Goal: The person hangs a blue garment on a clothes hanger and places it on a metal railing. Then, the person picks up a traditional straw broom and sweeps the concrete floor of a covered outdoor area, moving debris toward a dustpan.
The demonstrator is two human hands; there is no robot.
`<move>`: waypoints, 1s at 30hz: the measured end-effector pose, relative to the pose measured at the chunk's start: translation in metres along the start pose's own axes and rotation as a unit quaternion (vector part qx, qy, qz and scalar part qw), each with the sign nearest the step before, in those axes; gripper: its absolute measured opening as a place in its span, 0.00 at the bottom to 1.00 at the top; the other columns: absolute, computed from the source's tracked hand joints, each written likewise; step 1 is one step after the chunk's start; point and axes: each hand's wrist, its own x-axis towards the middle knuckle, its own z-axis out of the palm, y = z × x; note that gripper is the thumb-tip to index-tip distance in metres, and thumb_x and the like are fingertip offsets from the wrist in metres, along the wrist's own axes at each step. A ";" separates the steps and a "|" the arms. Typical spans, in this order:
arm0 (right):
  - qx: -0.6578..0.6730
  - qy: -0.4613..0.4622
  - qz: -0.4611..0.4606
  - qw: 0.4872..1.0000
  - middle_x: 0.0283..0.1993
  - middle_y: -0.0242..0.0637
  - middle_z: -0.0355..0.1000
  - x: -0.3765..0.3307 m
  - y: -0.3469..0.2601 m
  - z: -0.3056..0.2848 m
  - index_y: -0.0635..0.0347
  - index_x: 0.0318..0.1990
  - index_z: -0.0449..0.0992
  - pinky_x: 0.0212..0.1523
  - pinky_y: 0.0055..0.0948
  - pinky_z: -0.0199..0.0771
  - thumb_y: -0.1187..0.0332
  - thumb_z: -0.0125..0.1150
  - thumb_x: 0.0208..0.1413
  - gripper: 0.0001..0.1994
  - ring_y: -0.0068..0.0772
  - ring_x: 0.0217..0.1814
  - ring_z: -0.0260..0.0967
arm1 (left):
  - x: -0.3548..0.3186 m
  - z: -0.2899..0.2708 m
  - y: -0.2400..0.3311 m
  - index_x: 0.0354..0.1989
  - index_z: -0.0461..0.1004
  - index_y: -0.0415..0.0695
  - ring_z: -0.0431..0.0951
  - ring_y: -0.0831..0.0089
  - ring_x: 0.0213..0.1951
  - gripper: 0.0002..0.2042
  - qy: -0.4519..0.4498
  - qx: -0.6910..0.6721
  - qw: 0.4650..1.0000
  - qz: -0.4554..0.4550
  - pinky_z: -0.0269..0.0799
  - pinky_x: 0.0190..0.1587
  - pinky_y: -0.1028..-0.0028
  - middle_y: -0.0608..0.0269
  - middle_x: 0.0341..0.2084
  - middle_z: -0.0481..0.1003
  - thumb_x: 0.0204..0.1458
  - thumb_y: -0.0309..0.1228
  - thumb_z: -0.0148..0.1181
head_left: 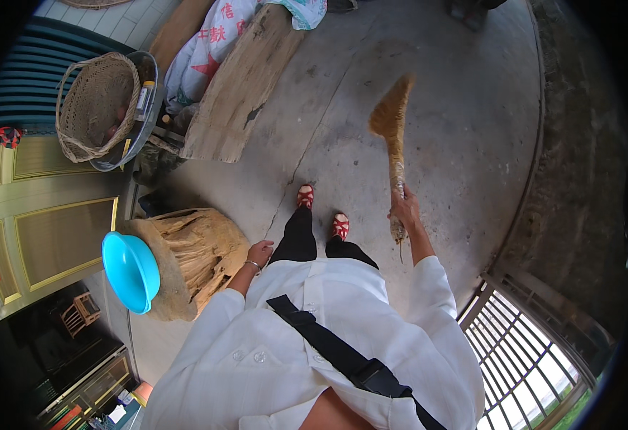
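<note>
My right hand [406, 208] is wrapped round the handle of a short straw hand broom [394, 120], out in front of me to the right. The broom's tan, flared bristle head points away from me, above the grey concrete floor. Its bound handle runs through my fist, and a thin loop or cord hangs from the near end. Beside my left thigh hangs my left hand [260, 253], fingers loosely curled with nothing visible in them and a bracelet at the wrist. A big rough wooden stump [203, 251] stands just left of that hand.
A turquoise basin [130, 274] rests at the stump's left side. Further off, a woven basket [99, 107] sits in a metal basin [155, 86]. Beyond lie a wooden plank [239, 93] and white printed sacks [203, 50]. A barred metal railing [522, 358] stands at the near right.
</note>
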 end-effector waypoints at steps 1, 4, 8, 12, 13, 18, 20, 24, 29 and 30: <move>0.000 -0.004 -0.003 1.000 0.18 0.32 0.62 0.004 -0.012 0.012 0.60 0.49 0.65 0.15 0.28 0.68 0.62 0.50 0.51 0.18 0.26 0.15 0.63 | 0.009 -0.007 0.009 0.39 0.74 0.42 0.76 0.75 0.28 0.12 -0.003 0.029 0.999 0.014 0.71 0.31 0.77 0.61 0.24 0.76 0.46 0.31 0.52; 0.007 -0.073 -0.004 0.997 0.20 0.33 0.63 0.020 -0.058 0.052 0.58 0.51 0.64 0.15 0.27 0.68 0.61 0.50 0.52 0.20 0.26 0.16 0.63 | 0.054 -0.019 0.003 0.39 0.74 0.43 0.76 0.74 0.29 0.12 -0.018 0.049 0.994 0.096 0.71 0.35 0.77 0.61 0.27 0.77 0.47 0.32 0.55; -0.033 -0.132 -0.021 0.990 0.22 0.35 0.65 0.072 -0.103 0.114 0.58 0.52 0.64 0.16 0.27 0.69 0.60 0.51 0.52 0.21 0.27 0.16 0.64 | 0.110 -0.051 0.045 0.40 0.74 0.45 0.76 0.73 0.31 0.12 -0.068 0.018 0.997 0.043 0.71 0.37 0.76 0.59 0.30 0.77 0.47 0.32 0.56; -0.123 -0.150 -0.050 0.980 0.24 0.37 0.67 0.156 -0.111 0.157 0.58 0.52 0.65 0.16 0.28 0.70 0.60 0.51 0.51 0.21 0.29 0.17 0.65 | 0.170 -0.100 0.108 0.40 0.74 0.44 0.76 0.73 0.30 0.12 -0.062 0.136 0.982 0.118 0.72 0.36 0.76 0.59 0.29 0.76 0.46 0.30 0.54; -0.111 -0.161 -0.023 0.980 0.25 0.38 0.68 0.154 -0.123 0.152 0.58 0.53 0.65 0.17 0.28 0.70 0.59 0.52 0.50 0.22 0.29 0.17 0.65 | 0.182 -0.109 0.120 0.41 0.73 0.43 0.76 0.73 0.30 0.12 -0.074 0.099 0.988 0.089 0.72 0.34 0.76 0.60 0.29 0.76 0.47 0.29 0.53; -0.116 -0.096 0.033 0.988 0.24 0.39 0.68 0.172 -0.141 0.095 0.58 0.57 0.61 0.17 0.28 0.70 0.59 0.51 0.50 0.26 0.30 0.16 0.66 | 0.253 -0.165 0.166 0.44 0.70 0.43 0.75 0.76 0.29 0.13 -0.102 -0.032 0.994 0.009 0.71 0.29 0.78 0.63 0.29 0.74 0.49 0.28 0.52; -0.088 -0.041 0.047 0.994 0.24 0.40 0.68 0.169 -0.158 0.091 0.60 0.57 0.59 0.17 0.29 0.70 0.59 0.50 0.51 0.26 0.31 0.16 0.66 | 0.266 -0.177 0.184 0.42 0.72 0.42 0.75 0.76 0.25 0.12 -0.090 -0.060 0.994 0.001 0.71 0.29 0.77 0.62 0.27 0.74 0.47 0.27 0.51; -0.088 0.032 -0.004 0.996 0.26 0.43 0.69 0.196 -0.149 0.120 0.62 0.57 0.57 0.16 0.31 0.70 0.60 0.50 0.51 0.26 0.33 0.16 0.68 | 0.290 -0.186 0.193 0.42 0.72 0.42 0.75 0.76 0.25 0.12 -0.114 -0.042 0.992 -0.027 0.71 0.28 0.78 0.62 0.26 0.74 0.47 0.27 0.52; -0.093 -0.001 -0.013 0.996 0.35 0.55 0.70 0.213 -0.240 0.144 0.61 0.52 0.61 0.35 0.39 0.69 0.59 0.51 0.50 0.24 0.51 0.35 0.69 | 0.302 -0.184 0.197 0.42 0.72 0.42 0.75 0.77 0.25 0.12 -0.179 -0.005 0.984 -0.012 0.71 0.28 0.78 0.63 0.25 0.75 0.48 0.28 0.53; -0.089 -0.014 -0.009 0.996 0.37 0.58 0.70 0.220 -0.254 0.146 0.60 0.50 0.64 0.40 0.40 0.68 0.58 0.52 0.49 0.23 0.55 0.40 0.68 | 0.306 -0.185 0.201 0.42 0.72 0.42 0.75 0.77 0.26 0.12 -0.193 0.039 0.980 0.027 0.71 0.28 0.78 0.63 0.25 0.75 0.48 0.28 0.53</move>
